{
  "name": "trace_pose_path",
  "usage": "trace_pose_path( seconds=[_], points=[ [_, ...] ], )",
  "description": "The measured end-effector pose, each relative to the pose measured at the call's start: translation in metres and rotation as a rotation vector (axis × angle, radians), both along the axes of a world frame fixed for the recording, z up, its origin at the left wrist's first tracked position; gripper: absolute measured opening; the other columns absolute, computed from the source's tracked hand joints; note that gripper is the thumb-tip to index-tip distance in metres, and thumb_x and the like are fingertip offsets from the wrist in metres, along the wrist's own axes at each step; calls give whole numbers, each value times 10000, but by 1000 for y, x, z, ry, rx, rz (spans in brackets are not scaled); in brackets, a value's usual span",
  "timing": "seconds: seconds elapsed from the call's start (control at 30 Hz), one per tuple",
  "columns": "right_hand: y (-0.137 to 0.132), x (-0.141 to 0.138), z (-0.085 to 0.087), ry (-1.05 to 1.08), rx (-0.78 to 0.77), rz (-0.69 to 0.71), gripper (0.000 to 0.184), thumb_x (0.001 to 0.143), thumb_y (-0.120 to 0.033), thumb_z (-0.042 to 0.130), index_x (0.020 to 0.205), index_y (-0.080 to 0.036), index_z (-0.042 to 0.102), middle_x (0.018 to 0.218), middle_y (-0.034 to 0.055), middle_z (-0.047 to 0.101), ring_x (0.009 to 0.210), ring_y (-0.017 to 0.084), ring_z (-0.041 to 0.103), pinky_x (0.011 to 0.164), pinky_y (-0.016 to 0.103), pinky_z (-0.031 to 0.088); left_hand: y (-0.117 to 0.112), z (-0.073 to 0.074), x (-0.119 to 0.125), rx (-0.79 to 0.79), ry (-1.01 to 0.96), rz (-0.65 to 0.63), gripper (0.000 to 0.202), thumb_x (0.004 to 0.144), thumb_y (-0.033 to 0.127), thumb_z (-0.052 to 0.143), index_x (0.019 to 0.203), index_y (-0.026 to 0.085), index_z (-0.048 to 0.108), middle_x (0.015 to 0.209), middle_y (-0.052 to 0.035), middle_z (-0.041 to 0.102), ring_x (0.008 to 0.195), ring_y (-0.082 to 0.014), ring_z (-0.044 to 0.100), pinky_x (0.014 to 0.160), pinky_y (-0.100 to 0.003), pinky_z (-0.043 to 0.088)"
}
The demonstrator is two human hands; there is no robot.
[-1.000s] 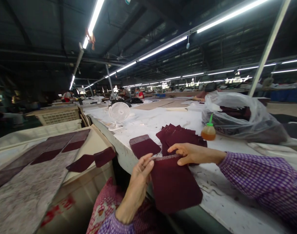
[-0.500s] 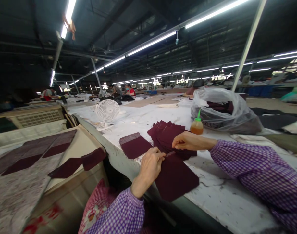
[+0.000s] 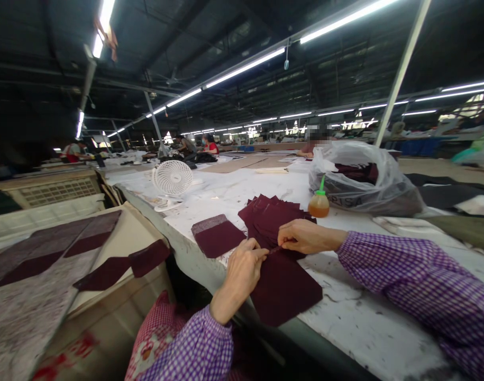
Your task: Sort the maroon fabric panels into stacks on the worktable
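A dark maroon fabric piece (image 3: 287, 291) lies at the table's front edge and partly overhangs it. My left hand (image 3: 244, 267) pinches the left end of its upper edge between thumb and fingers. At the right end of that same edge, my right hand (image 3: 299, 236) is closed with its fingertips on the cloth. Just behind my hands, a fanned stack of maroon pieces (image 3: 265, 214) spreads over the white table (image 3: 226, 191). Left of the stack lies a single maroon piece with a paler, rough-looking strip (image 3: 218, 236) along its far end.
A small bottle with a green nozzle (image 3: 318, 203) stands behind my right hand, near a clear plastic bag (image 3: 368, 196) holding dark cloth. A white fan (image 3: 172, 178) stands farther left. Below left, a cream bin (image 3: 118, 317) bears maroon pieces. Several people work in the background.
My right hand has come down and slightly left onto the upper edge of the front fabric piece. My left hand keeps its pinch there. The whole view has shifted slightly.
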State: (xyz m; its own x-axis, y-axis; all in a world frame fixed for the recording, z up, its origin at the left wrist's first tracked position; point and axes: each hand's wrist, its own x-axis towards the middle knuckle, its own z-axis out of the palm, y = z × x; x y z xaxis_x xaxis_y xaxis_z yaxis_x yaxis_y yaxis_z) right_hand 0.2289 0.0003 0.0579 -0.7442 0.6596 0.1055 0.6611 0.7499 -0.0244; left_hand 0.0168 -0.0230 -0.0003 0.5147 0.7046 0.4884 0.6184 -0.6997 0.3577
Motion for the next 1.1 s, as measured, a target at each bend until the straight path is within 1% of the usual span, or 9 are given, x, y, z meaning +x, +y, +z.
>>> trace_pose_path(
  seconds=[0.2,0.3,0.43,0.57,0.67,0.8,0.9,1.03,1.1],
  points=[
    [-13,1,-17,-246,359,179,232,923,-119,374,878,-140,601,859,73,594,756,170,509,609,272,376,1,1,-7,63,127,-69,346,901,105,366,994,192,687,860,-54,562,789,-173,475,719,-295,414],
    [-16,10,-23,-275,433,221,234,917,-110,386,999,-128,604,952,100,598,830,201,511,682,319,419,-1,4,-9,89,179,-77,359,902,103,352,1038,186,673,884,-66,557,813,-188,462,720,-306,419],
    [-20,15,-17,-161,381,104,320,895,-68,365,1105,-135,596,977,110,603,886,220,534,770,374,447,-3,7,-8,90,192,-73,352,901,111,356,1017,197,676,890,-69,550,820,-196,463,701,-311,415],
    [-30,-2,-12,93,142,18,345,911,-89,320,1117,-146,590,1065,108,576,936,186,544,810,312,459,-2,6,-7,82,150,-78,343,885,101,375,1004,210,678,874,-66,544,817,-191,469,701,-306,417],
    [-36,-13,-17,92,42,-12,326,904,-112,344,1094,-155,605,1011,98,580,904,191,542,801,320,462,-2,5,-15,44,82,-95,313,880,106,397,963,205,682,864,-60,557,823,-184,489,702,-293,420],
    [-41,-16,-18,23,41,-4,372,889,-84,331,1139,-158,597,1025,106,566,924,200,525,829,343,452,-6,4,-38,-53,-62,-91,235,891,165,452,896,186,687,830,-53,581,809,-178,518,705,-282,424],
    [-42,-15,-14,-39,69,38,480,833,-18,331,1217,-182,567,998,111,565,907,201,531,826,355,455,-11,4,-52,-46,-101,-102,235,905,206,454,882,172,685,821,-60,584,805,-178,516,713,-286,427],
    [-40,-18,-12,-137,159,81,633,731,39,363,1289,-215,520,993,111,554,888,201,541,847,364,438,-14,3,-56,-13,-125,-104,289,928,253,418,839,175,682,803,-56,578,789,-170,501,702,-284,424],
    [-39,-24,-10,-186,201,87,672,710,42,380,1302,-248,508,959,99,551,853,196,546,811,341,437,-14,4,-57,-10,-111,-109,300,933,260,408,838,172,679,801,-54,577,787,-167,493,694,-282,420]
  ],
)
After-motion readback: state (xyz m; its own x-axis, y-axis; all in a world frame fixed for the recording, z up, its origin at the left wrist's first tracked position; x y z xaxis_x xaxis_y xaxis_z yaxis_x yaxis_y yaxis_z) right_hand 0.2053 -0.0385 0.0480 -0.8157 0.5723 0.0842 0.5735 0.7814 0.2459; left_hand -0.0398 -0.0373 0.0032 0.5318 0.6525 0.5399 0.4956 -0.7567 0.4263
